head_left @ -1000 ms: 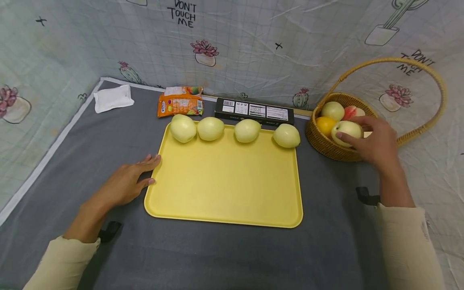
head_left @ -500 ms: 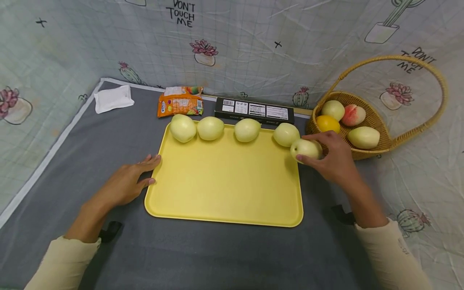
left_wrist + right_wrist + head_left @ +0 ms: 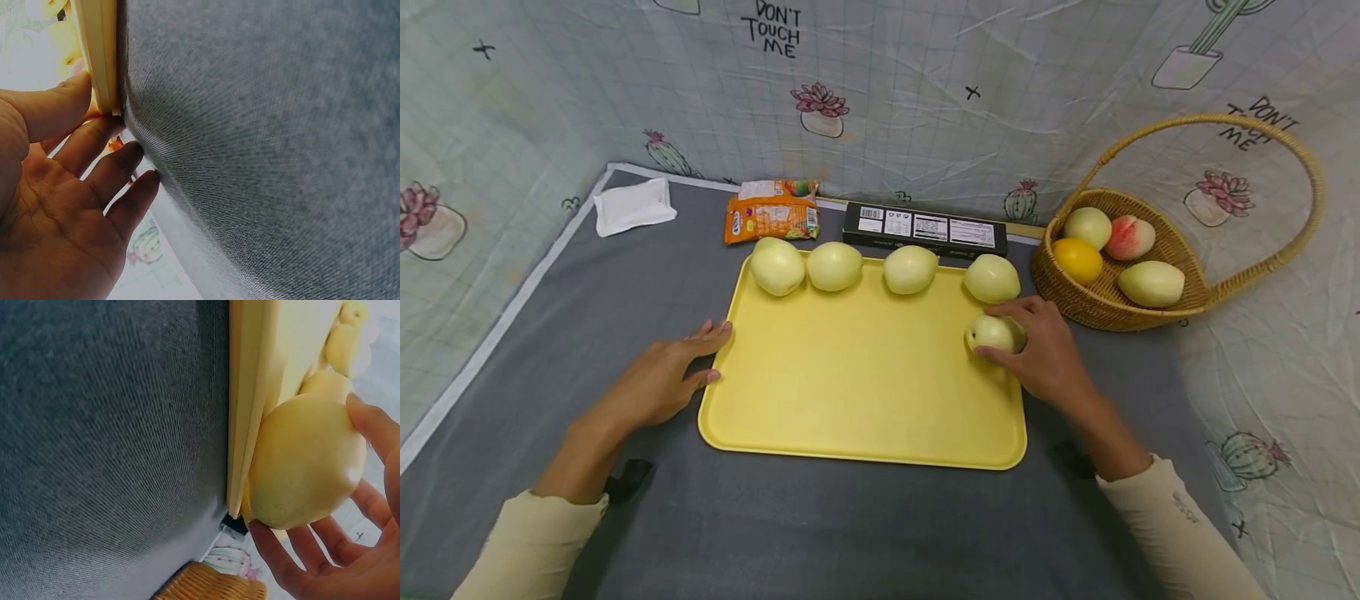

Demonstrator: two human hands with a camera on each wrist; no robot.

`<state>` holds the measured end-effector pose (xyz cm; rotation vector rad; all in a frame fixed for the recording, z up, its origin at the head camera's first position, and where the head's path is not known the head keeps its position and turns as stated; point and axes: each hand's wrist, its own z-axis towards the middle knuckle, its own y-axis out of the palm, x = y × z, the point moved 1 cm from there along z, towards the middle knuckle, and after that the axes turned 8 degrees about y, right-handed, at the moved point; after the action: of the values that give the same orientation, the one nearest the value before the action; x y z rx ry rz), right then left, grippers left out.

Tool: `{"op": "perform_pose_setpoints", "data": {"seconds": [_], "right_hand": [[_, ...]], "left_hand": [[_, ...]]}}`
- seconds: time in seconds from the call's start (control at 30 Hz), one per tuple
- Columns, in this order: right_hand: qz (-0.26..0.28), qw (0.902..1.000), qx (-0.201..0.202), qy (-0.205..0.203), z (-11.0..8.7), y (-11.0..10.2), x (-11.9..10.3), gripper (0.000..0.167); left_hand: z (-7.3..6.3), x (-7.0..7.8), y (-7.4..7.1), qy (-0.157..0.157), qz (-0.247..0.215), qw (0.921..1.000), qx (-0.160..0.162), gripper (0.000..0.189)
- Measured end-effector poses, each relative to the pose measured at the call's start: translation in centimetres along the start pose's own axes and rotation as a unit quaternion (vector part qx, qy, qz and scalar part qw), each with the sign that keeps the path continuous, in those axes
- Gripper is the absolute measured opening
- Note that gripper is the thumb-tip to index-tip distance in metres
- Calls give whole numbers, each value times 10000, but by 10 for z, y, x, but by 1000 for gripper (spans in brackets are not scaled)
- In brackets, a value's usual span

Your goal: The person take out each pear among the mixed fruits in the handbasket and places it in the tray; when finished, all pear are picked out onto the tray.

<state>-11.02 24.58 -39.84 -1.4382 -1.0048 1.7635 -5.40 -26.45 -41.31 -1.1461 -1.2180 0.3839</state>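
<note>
My right hand [image 3: 1047,354] pinches a smooth pale yellow-green fruit [image 3: 991,333] between thumb and fingers, at the right side of a yellow tray [image 3: 865,375]. In the right wrist view the fruit [image 3: 303,462] is close against the tray's rim [image 3: 247,412]; whether it bears on the tray floor I cannot tell. Along the tray's far edge lie several similar fruits [image 3: 910,270], the rightmost [image 3: 992,279] just beyond the held one. My left hand [image 3: 662,379], fingers extended and relaxed, touches the tray's left rim; the left wrist view shows the thumb [image 3: 59,109] against that rim.
A wicker basket [image 3: 1067,307] with a tall handle stands right of the tray, holding a pale round fruit [image 3: 1087,227], an orange [image 3: 1077,261], a peach [image 3: 1130,238] and an oblong pale fruit [image 3: 1152,284]. Behind the tray lie an orange packet [image 3: 772,212], a black box [image 3: 925,229] and a white packet [image 3: 636,205].
My right hand has lifted the fruit out of the basket and carried it left, over the tray's right side. My left hand has stayed at the left rim.
</note>
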Motion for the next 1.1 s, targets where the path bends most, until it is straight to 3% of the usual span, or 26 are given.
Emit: {"op": "perform_pose_setpoints", "data": {"seconds": [0.3,0.43,0.57,0.8,0.97,1.1], "right_hand": [[-42,9998,158,-75,-5,-5,-2,61],[-87,9994,325,36,-6,-20,-2,60],[-68,9962,821,279,-2,-44,4,62],[20,9826,1552,1019,17,-87,47,63],[-6,9770,1580,1433,32,-106,85,66],[-210,9754,1358,1723,40,-117,107,74]], "left_hand": [[-1,-1,1,51,-8,10000,63,72],[0,-2,1,39,-7,10000,36,71],[0,-2,1,63,-1,10000,43,71],[0,-3,-1,98,-25,9999,57,71],[0,-3,-1,88,3,10000,12,70],[-1,-3,-1,66,42,10000,-22,69]]}}
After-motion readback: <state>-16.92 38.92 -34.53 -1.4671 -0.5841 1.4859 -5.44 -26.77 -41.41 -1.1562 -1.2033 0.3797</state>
